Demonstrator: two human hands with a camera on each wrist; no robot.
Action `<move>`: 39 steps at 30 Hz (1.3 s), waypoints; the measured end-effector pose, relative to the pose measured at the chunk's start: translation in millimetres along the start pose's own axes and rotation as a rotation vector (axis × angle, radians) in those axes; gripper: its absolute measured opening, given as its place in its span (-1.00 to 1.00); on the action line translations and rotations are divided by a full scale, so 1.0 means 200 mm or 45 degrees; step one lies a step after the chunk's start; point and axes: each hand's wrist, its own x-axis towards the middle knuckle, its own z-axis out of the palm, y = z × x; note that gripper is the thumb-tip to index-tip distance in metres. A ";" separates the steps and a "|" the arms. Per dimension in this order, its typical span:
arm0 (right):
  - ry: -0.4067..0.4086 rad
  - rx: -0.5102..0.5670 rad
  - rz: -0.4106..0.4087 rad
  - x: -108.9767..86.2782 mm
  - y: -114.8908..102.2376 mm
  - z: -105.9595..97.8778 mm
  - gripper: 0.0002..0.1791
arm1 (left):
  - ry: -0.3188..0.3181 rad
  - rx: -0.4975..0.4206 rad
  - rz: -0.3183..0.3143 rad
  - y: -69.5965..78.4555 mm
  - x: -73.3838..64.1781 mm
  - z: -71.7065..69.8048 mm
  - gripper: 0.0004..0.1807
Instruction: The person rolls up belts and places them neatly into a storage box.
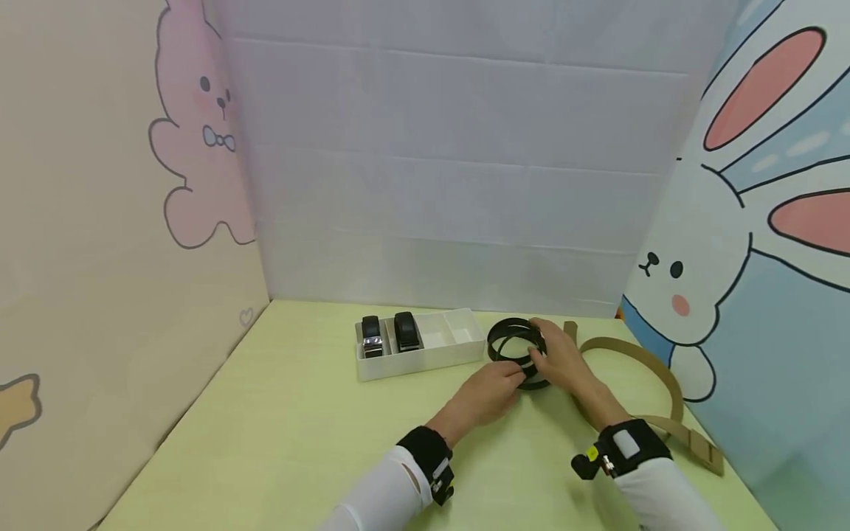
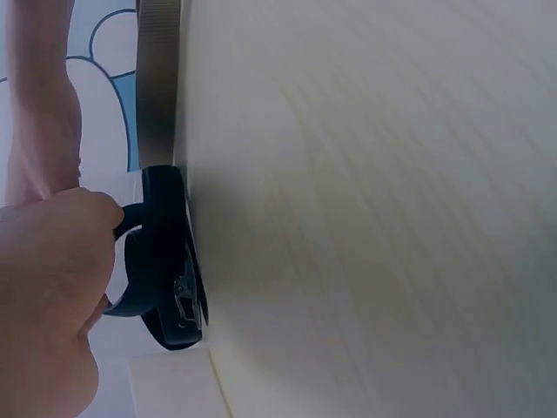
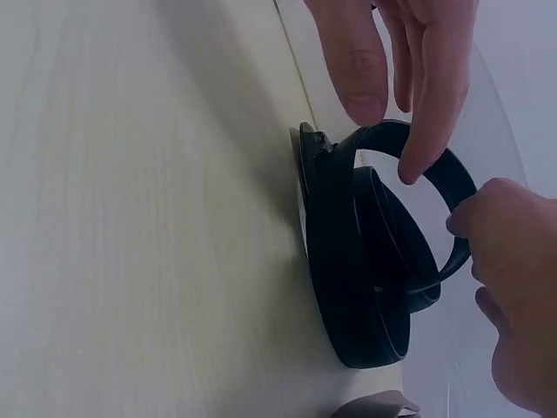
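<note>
Both hands are at a coiled black belt [image 1: 508, 324] standing in loose loops on the table, right of the tray. My left hand [image 1: 490, 389] grips its near side; in the right wrist view the thumb and a finger of the left hand [image 3: 392, 61] are at the upper loop. My right hand [image 1: 561, 358] holds the right side, with fingertips on the outer loop in its own wrist view [image 3: 513, 279]. The belt's buckle end [image 2: 184, 300] lies low near the tabletop. Part of the coil is hidden behind the fingers.
A white compartment tray [image 1: 425, 361] holds two rolled black belts, one with a silver buckle [image 1: 372, 346]. On the right, a khaki belt [image 1: 664, 369] lies in an open curve under the right forearm. Walls enclose the pale yellow table [image 1: 279, 442] at back and sides.
</note>
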 end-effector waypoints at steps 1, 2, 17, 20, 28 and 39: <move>-0.036 -0.022 0.013 0.01 0.00 0.00 -0.41 | -0.022 0.045 -0.004 0.01 0.01 0.00 -0.73; -0.077 -0.048 0.021 0.02 0.00 0.00 -0.40 | -0.054 0.084 -0.014 0.02 0.01 0.00 -0.72; -0.192 -0.225 -0.078 -0.02 0.00 0.06 -0.74 | -0.198 0.203 -0.097 0.01 -0.08 0.00 -0.85; -0.201 -0.200 -0.116 -0.06 -0.04 0.07 -0.78 | -0.170 0.173 -0.078 -0.02 -0.13 -0.02 -0.81; -0.224 -0.075 -0.154 -0.18 -0.18 0.07 -0.85 | -0.081 0.126 0.095 -0.11 -0.32 -0.10 -0.78; -0.160 0.081 -0.248 -0.29 -0.46 0.12 -0.80 | -0.144 -0.098 0.142 -0.20 -0.66 -0.27 -0.78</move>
